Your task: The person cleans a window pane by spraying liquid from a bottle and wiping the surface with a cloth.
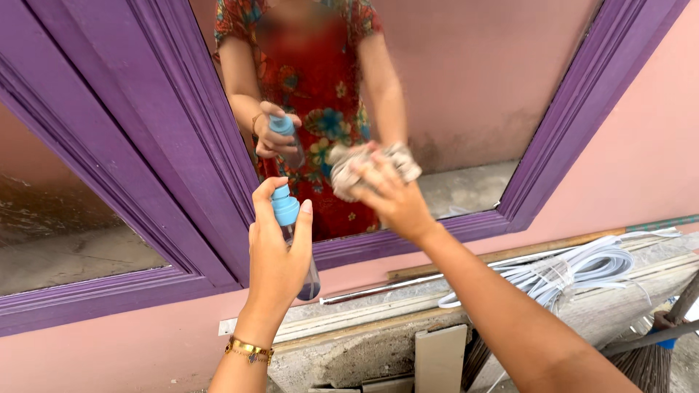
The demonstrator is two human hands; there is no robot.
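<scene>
The left hand [277, 251] wraps the spray bottle [291, 244], index finger atop its blue nozzle; light, rigid, best gripped mid-body. The right hand [393, 200] bunches a soft cloth [349, 171] against the window glass [473, 87].

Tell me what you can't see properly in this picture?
- Spray bottle: its body is mostly hidden behind the left hand, head view.
- Cloth: partly covered by the right hand.
- Broom: cut off by the picture's bottom right corner.

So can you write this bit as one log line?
left hand: holds spray bottle | right hand: presses cloth on window glass
</scene>
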